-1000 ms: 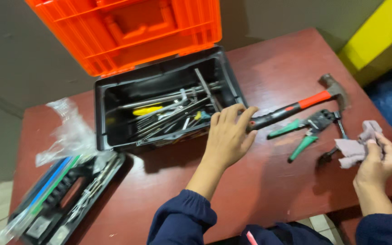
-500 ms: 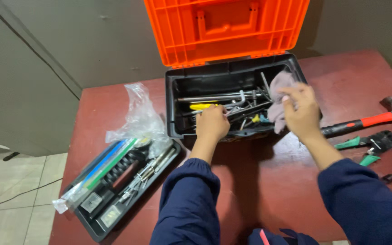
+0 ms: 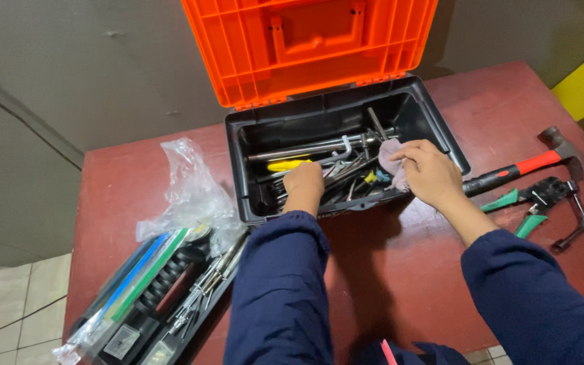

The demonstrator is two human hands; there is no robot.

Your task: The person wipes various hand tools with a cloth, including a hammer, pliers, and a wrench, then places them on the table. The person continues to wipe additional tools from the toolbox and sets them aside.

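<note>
Head view now — both hands have dropped into the open black plastic toolbox with the orange lid (image 3: 434,125). Left hand (image 3: 303,186) curls among the metal tools (image 3: 326,145), grip unclear; right hand (image 3: 429,174) has lowered the crumpled pale cloth (image 3: 390,157) inside — clamped on it.

Orange lid (image 3: 309,47), black toolbox (image 3: 441,128), dark red table (image 3: 400,270), grey cloth (image 3: 391,157).

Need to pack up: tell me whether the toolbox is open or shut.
Open: the toolbox has its orange lid raised upright, and loose tools show inside.
</note>
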